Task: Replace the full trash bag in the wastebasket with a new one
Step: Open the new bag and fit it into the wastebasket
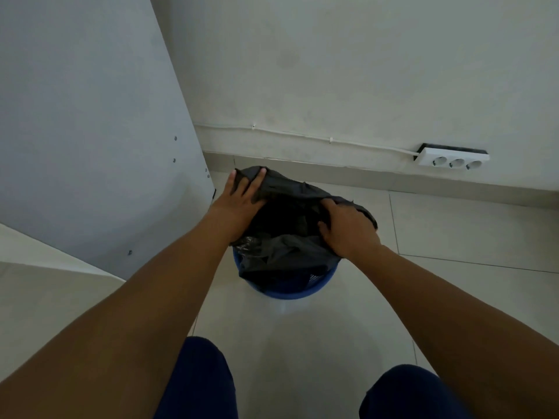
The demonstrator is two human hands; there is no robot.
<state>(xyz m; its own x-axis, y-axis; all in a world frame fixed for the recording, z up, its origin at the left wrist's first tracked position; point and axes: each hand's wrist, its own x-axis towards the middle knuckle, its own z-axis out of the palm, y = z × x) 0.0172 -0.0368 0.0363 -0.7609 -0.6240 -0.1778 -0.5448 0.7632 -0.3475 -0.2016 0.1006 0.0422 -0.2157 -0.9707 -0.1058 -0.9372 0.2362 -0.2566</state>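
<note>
A black trash bag (pixel 287 225) sits in a blue mesh wastebasket (pixel 290 290) on the tiled floor in front of me. The bag's mouth stands above the basket's rim. My left hand (pixel 242 195) grips the bag's far left edge, fingers over the plastic. My right hand (pixel 344 228) holds the bag's right edge, fingers curled into the folds. Most of the basket is hidden under the bag and my arms; only its near rim shows.
A white cabinet panel (pixel 90 131) rises close on the left, almost touching the basket. A wall with a cable and a white triple socket strip (pixel 453 160) runs behind. My knees (pixel 199 379) are at the bottom, on pale floor tiles (pixel 453 225).
</note>
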